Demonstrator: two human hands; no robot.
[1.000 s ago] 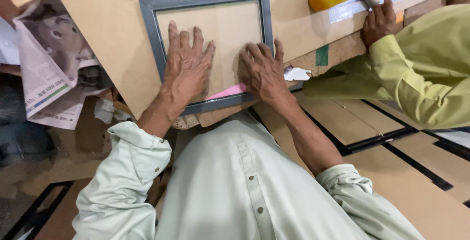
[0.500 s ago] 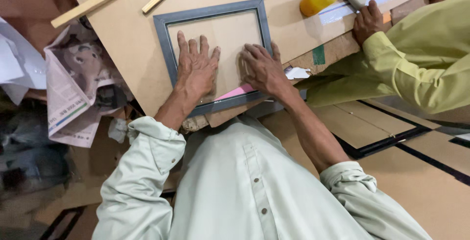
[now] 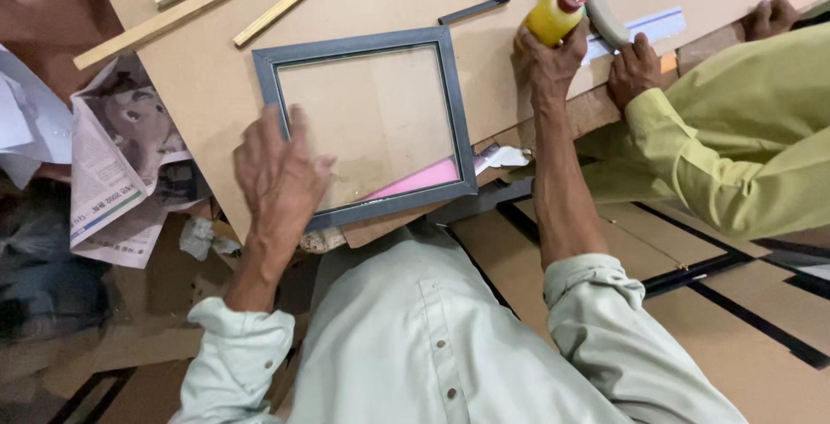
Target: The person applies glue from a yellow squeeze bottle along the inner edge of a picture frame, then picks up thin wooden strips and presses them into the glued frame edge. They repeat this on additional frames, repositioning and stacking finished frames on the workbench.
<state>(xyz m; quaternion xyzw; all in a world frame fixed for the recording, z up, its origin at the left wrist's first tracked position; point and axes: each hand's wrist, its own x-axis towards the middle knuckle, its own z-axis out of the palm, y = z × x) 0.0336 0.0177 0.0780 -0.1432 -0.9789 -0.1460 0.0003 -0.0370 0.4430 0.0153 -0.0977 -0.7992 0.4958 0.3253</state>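
While the left hand [image 3: 275, 173] lies flat and open on the grey frame [image 3: 367, 126] to pin it on the desk [image 3: 199, 70], the right hand [image 3: 545, 61] grips the yellow bottle [image 3: 553, 16] beyond the frame's far corner.

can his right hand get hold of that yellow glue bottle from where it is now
Probably yes: the right hand already rests against the yellow bottle, fingers curling under it, with nothing between them. The co-worker's hand sits beside, not blocking.

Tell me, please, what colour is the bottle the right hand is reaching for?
Yellow, with a red nozzle: the bottle under the right hand, head view.
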